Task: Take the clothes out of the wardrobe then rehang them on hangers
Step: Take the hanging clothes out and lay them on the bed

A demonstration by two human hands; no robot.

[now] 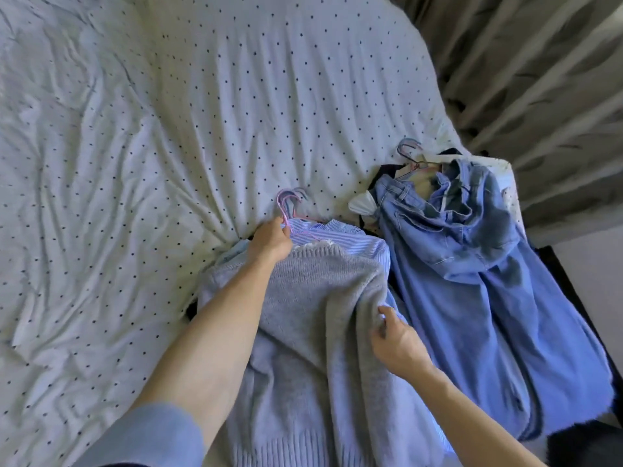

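sweater (303, 315) flat on bed (135, 129), top of pile; left hand (271, 242) curled on hanger (285, 214) at collar, prob pinning it; right hand (394, 345) pinching sweater's side, guessing to tug it free

Dotted bed (168, 136) carries sweater (303, 332), jeans (472, 281).

Pale sheet (168, 129) with small dark dots, creased all over, spread across the left and top. Grey-brown curtain (546, 62) in long folds at upper right, past the sheet's edge. White corner (504, 170) just below the curtain, of what unclear. Dark mat (559, 274) beside pale floor (593, 254), far right.
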